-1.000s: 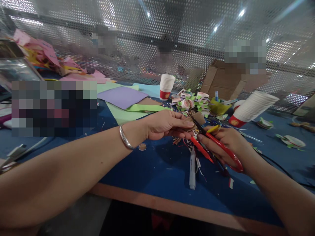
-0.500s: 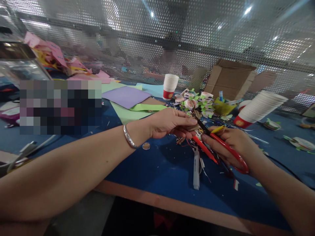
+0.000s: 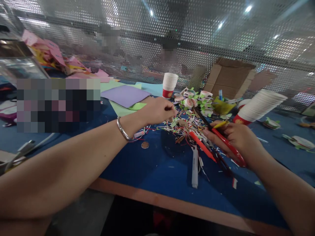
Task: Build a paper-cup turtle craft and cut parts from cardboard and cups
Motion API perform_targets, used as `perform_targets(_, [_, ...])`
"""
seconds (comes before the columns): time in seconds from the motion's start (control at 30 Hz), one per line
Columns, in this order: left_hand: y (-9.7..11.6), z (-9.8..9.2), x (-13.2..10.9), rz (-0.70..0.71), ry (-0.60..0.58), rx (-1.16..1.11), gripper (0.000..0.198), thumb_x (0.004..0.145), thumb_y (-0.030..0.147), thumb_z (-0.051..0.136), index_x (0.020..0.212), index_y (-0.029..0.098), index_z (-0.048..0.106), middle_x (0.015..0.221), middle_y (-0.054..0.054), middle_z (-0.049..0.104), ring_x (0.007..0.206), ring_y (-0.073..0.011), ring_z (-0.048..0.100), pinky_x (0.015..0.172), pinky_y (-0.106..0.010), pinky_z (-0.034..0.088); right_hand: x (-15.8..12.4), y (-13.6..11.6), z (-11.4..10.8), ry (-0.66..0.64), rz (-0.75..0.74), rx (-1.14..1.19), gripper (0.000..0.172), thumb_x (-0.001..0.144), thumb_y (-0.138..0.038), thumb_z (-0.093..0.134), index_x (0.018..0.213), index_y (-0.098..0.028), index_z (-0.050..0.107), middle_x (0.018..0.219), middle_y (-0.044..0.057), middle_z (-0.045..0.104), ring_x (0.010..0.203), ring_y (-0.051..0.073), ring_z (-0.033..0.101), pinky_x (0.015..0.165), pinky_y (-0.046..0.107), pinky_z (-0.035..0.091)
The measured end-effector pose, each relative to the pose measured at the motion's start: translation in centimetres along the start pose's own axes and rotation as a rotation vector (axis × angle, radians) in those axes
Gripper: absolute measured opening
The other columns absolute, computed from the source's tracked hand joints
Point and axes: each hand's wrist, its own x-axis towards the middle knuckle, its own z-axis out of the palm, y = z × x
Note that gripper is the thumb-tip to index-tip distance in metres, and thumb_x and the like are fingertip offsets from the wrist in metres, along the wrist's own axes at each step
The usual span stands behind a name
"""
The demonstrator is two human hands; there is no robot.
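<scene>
My right hand (image 3: 233, 137) grips red-handled scissors (image 3: 221, 141) whose dark blades point up and left over a heap of paper scraps (image 3: 184, 126). My left hand (image 3: 156, 111), with a silver bangle on the wrist, hovers closed above the left edge of that heap; its fingertips are pinched together and what they hold, if anything, is too small to make out. A white marker pen (image 3: 194, 167) lies on the blue table (image 3: 152, 167) below the scissors.
Paper flower rings (image 3: 194, 100) sit behind the scraps. A red-and-white paper cup (image 3: 169, 85) stands at the back, and a tipped stack of cups (image 3: 258, 106) lies at the right. Purple and green sheets (image 3: 124, 96) lie at the left; a cardboard box (image 3: 228, 78) leans on the mesh wall.
My left hand has let go of the brown paper piece it held at the scissor blades and pulled back left, closing its fingers. The scissors stay in my right hand.
</scene>
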Motion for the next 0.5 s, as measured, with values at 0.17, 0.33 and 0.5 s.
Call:
perform_targets(0.17, [-0.4, 0.2, 0.2, 0.087, -0.029, 0.351, 0.02, 0.082, 0.025, 0.06, 0.083, 0.016, 0.078, 0.077, -0.007, 0.071, 0.072, -0.0165, 0.059, 0.074, -0.032, 0.042, -0.1, 0.6, -0.6, -0.054, -0.028, -0.049, 0.034, 0.082, -0.053, 0.068, 0.08, -0.019, 0.072, 0.069, 0.002, 0.07, 0.063, 0.02, 0.065, 0.062, 0.029, 0.05])
perform_targets(0.33, [0.1, 2.8, 0.9, 0.119, 0.05, 0.383, 0.036, 0.09, 0.032, 0.055, 0.115, 0.016, 0.075, 0.106, -0.014, 0.069, 0.101, -0.0264, 0.056, 0.099, -0.045, 0.035, -0.2, 0.3, -0.6, -0.104, -0.027, -0.045, 0.036, 0.085, -0.054, 0.066, 0.088, -0.018, 0.072, 0.07, 0.002, 0.07, 0.062, 0.019, 0.064, 0.061, 0.028, 0.049])
perform_targets(0.5, [-0.2, 4.4, 1.6, 0.114, 0.008, 0.188, 0.026, 0.081, 0.032, 0.067, 0.099, 0.016, 0.078, 0.101, -0.014, 0.065, 0.104, -0.0319, 0.051, 0.1, -0.047, 0.032, -0.2, -0.4, -0.6, -0.114, -0.005, -0.09, 0.03, 0.086, -0.048, 0.067, 0.081, -0.019, 0.069, 0.069, 0.002, 0.069, 0.067, 0.02, 0.064, 0.059, 0.027, 0.046])
